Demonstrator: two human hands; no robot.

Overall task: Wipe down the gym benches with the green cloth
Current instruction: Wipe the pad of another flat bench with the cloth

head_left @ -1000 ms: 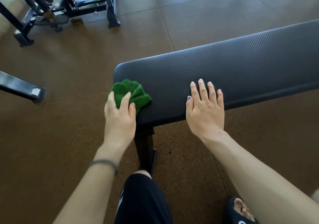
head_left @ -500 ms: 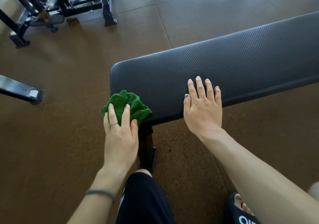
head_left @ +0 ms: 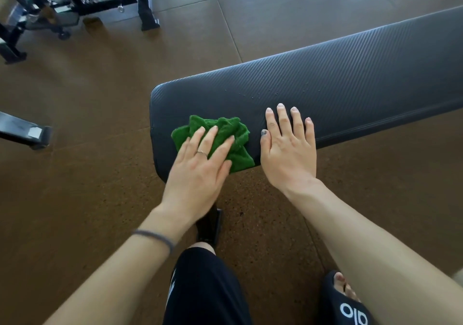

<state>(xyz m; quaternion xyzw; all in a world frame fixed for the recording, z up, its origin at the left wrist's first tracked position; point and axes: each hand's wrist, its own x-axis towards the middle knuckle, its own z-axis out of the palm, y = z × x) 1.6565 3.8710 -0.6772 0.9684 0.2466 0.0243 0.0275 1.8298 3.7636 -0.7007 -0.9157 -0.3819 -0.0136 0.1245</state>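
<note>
Wipe step is in hand, at the near end of the black gym bench [head_left: 325, 79]. The left hand [head_left: 198, 172] lies flat on the green cloth [head_left: 225, 134], fingers [head_left: 198, 137] straight and spread, pressing down rather than clenched round it; no pinch visible. Cloth is bunched, w/ most of it showing past the fingertips and to their right, one corner hanging at the pad's near edge. It sits on the pad's corner, just left of the right thumb.

The right hand [head_left: 288, 149] rests palm-down on the bench top, fingers straight and released, holding nothing; looks like it's bracing the person's weight. Cloth and right hand are just beside each other, prob. not touching, though the gap is too tight to be sure.

A few small specks [head_left: 253, 94] sit on the pad beyond the right fingertips, so that stretch looks undone. Most of the bench length runs off to the right, past the right hand.

Judgement: early in this bench. Next move calls for sliding the cloth rightward along the pad, which means lifting or shifting the right hand out of the path, and keeping flat pressure so the bunched cloth doesn't roll off the near edge.

Other gym frames [head_left: 82, 1] stand well beyond, on the brown floor [head_left: 75, 79].
</note>
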